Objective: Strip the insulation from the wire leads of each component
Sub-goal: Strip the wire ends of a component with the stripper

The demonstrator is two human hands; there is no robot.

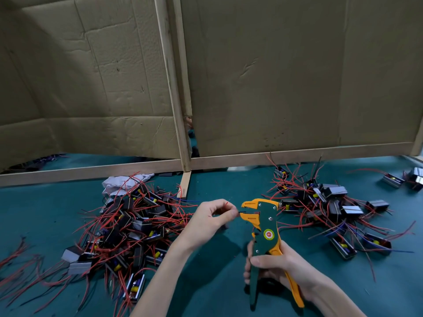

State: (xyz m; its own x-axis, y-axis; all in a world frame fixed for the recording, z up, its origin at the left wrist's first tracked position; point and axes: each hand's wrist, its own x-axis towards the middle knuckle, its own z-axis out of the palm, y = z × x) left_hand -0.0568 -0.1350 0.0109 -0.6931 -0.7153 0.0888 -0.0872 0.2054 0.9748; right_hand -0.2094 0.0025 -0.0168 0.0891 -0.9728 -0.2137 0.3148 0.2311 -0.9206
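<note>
Head view. The desk (pixel 217 294) has a teal surface, bounded at its far edge by a low wooden rail (pixel 91 171) that supports upright cardboard panels (pixel 274 76).

The right hand (pixel 278 269) is near the front edge of the desk, right of centre. Its fingers are wrapped around both handles of a green and orange wire stripper (pixel 265 234), which stands nearly upright with its head pointing left. The handles are spread apart at their lower ends, and the orange jaws are partly apart.

The left hand (pixel 214 217) is just left of the stripper head, above the middle of the desk. Its thumb and forefinger are pinched narrow on a thin wire lead (pixel 241 212), a dark tip of which reaches into the gap between the jaws. A short red wire end (pixel 226 203) projects above the pinch. The component attached to this lead is hidden by the hand; its position cannot be determined.

A large pile of components (pixel 135 227) with red leads lies on the left half of the desk. A crumpled white sheet (pixel 119 181) lies at the pile's far side, close to the rail. A second pile (pixel 332 209) lies on the right half, toward the far right corner. Loose red wires (pixel 16 259) lie at the left edge.
</note>
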